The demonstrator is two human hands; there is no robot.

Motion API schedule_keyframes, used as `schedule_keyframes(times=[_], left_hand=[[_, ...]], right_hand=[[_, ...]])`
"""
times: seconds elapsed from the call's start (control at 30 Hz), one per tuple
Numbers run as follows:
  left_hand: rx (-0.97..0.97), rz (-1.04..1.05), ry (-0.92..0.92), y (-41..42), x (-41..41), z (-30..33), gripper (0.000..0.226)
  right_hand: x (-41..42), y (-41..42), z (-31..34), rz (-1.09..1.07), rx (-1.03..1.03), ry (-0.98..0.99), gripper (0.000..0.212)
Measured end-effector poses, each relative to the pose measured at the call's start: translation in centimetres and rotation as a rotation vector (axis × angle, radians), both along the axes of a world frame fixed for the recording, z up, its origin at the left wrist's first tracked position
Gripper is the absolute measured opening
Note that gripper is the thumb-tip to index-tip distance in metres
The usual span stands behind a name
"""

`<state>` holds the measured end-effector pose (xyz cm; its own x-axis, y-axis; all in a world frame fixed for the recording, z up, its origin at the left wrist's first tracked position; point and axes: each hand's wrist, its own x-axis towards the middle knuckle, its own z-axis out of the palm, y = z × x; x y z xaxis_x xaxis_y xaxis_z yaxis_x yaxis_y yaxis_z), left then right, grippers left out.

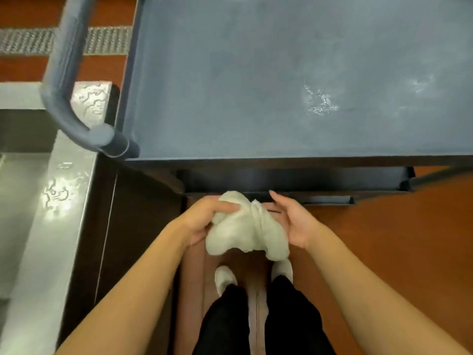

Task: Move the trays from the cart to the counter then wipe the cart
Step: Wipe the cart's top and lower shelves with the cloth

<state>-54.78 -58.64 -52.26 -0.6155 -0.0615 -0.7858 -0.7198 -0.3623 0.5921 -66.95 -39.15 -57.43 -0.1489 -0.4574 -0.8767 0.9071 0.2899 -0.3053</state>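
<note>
The cart (281, 73) runs off the top and right edges. The cloth (245, 226) hides the left hand's (202, 221) fingertips and part of one white shoe (282, 269).

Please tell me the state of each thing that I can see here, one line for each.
Grey plastic cart top shelf: holds no trays, has whitish smears at the right.
White crumpled cloth: bunched, held in the air below the cart's edge.
Left hand: grip closed on the cloth.
Right hand: fingers relaxed, touching the cloth's side.
Steel counter: wet, shiny.
</note>
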Motion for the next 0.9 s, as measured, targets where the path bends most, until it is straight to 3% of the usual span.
schedule_keyframes(times=[0.13, 0.37, 0.47, 0.6, 0.7, 0.73, 0.83, 0.9], left_hand=[[0.021, -0.043, -0.040, 0.3, 2.4, 7.0, 0.037], [-0.064, 0.128, 0.006, -2.8, 6.1, 15.6, 0.056], [-0.079, 0.288, 0.054, -4.7, 9.2, 19.1, 0.055], [-0.165, 0.578, 0.106, -7.7, 15.5, 23.6, 0.044], [-0.183, 0.859, 0.145, -10.8, 21.3, 26.0, 0.074], [-0.177, 0.953, 0.169, -11.8, 22.9, 26.6, 0.074], [-0.161, 1.178, 0.256, -15.2, 26.1, 27.6, 0.031], [-0.162, 1.299, 0.284, -18.1, 27.1, 26.8, 0.034]], right_hand=[[3.8, 1.9, 5.3, 0.134, -0.140, 0.005, 0.083], [6.0, -1.5, 13.2, 0.419, -0.280, 0.252, 0.072], [7.0, -5.6, 17.2, 0.546, -0.309, 0.479, 0.042], [7.9, -11.5, 22.6, 0.733, -0.394, 0.647, 0.028], [7.8, -17.8, 26.4, 0.739, -0.460, 0.709, 0.028], [7.5, -20.4, 27.8, 0.707, -0.487, 0.704, 0.028], [6.3, -28.9, 31.8, 0.654, -0.553, 0.755, 0.030], [6.3, -35.3, 33.2, 0.695, -0.522, 0.881, 0.028]])
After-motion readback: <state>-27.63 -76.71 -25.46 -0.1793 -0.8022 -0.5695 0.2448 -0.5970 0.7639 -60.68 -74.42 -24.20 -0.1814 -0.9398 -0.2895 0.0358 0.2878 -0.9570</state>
